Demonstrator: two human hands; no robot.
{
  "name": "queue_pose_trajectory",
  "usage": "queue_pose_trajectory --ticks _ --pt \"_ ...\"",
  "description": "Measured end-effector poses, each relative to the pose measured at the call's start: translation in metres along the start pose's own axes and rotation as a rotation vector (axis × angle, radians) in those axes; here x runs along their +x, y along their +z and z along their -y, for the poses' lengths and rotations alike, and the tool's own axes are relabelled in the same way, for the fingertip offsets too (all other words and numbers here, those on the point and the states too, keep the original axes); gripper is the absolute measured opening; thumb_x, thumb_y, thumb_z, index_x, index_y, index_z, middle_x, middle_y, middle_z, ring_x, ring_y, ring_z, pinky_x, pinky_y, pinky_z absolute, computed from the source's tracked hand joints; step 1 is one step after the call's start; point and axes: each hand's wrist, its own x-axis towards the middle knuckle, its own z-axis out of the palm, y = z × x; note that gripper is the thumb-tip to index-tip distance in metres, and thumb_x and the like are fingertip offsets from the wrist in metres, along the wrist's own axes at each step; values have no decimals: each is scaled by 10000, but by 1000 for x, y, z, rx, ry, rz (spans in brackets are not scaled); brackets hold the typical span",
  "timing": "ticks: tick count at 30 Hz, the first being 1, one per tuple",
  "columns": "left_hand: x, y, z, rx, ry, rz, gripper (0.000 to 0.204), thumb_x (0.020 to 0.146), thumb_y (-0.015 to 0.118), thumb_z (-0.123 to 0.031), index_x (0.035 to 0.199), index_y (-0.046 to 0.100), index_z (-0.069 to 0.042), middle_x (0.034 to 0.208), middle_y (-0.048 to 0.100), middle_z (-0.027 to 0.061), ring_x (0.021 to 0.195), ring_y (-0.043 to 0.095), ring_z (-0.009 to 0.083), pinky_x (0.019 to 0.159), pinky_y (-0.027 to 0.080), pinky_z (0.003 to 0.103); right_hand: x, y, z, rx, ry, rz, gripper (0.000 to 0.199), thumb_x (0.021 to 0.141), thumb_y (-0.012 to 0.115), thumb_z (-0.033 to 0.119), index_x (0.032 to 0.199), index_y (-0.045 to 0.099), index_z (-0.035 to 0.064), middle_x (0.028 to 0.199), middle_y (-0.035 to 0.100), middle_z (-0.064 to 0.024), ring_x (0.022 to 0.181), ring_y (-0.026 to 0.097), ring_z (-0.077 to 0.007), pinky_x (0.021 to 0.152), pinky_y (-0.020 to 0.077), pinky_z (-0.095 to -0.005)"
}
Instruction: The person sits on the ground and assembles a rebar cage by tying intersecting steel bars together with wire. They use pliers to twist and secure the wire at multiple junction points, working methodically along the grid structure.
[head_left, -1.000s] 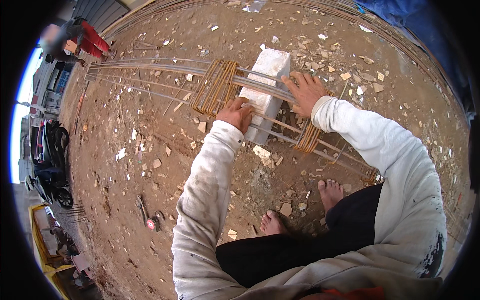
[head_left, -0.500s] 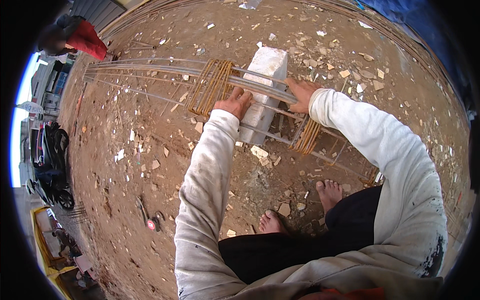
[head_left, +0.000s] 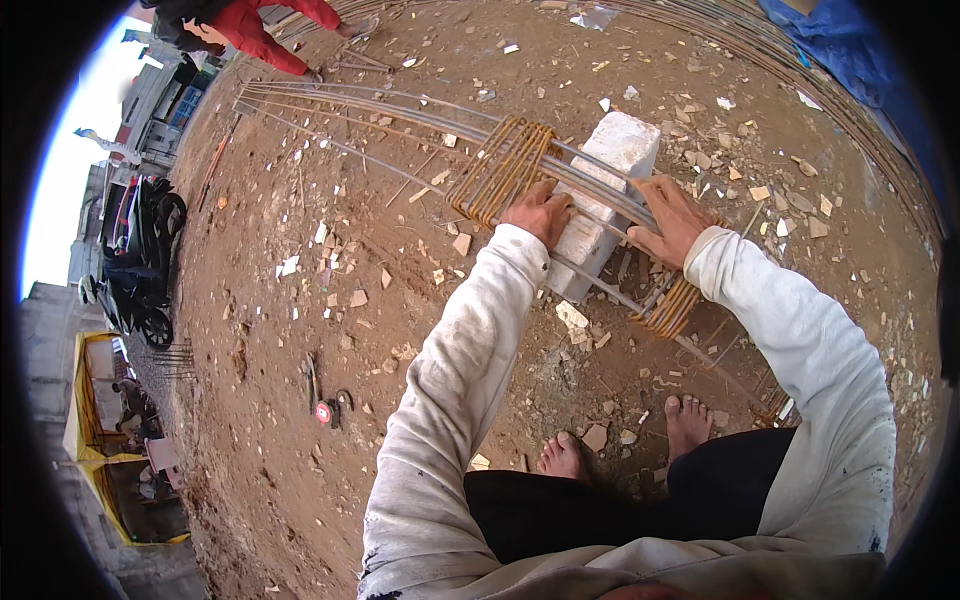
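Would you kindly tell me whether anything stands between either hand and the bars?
Nothing visible does: the left hand and the right hand are both on the bars. The block lies under the bars, not in between.

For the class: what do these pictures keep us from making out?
Left hand: its back hides the palm, head view.
Block: bars cover part of it, head view.
Person: partly cut off by the top edge, head view.
Dark tool: too small to tell its kind, head view.
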Motion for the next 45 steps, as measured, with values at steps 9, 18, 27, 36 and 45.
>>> queue_pose_trajectory --ticks 9,18,27,36,45 --pt "19 5 -2 27 -80 210 421 946 461 -429 1308 528 -226 1334 498 121 1072 602 336 883 521 425 -1 18 16 -130 -15 -48 218 804 662 251 907 651 59 1439 294 -251 1328 312 -425 1060 293 -554" --pt "-3 6 -4 88 -81 56 363 911 527 -390 1223 606 -221 1264 547 85 986 639 300 792 553 405 -6 23 23 -141 -22 -72 220 809 658 273 901 682 75 1423 343 -231 1334 319 -390 1083 253 -528" --pt "23 -41 -63 -53 -17 -25 319 872 591 -347 1024 673 -79 989 665 168 862 657 333 773 523 414 -14 -111 -34 142 -128 -427 226 890 646 226 968 673 15 882 661 -94 832 634 -227 741 494 -365" --pt "10 -21 -288 -778 764 253 198 877 648 -194 949 692 -15 871 686 132 764 664 258 693 516 331 -291 -299 -91 60 441 -969 191 855 691 173 864 675 -17 718 657 -61 617 604 -94 547 493 -234" --pt "-4 30 -430 -573 1101 525 233 843 667 -262 944 697 -54 903 673 128 815 651 287 720 509 359 -605 -394 -72 -1171 1002 -725 274 810 610 70 1078 649 29 862 695 -123 779 672 -255 717 538 -345"
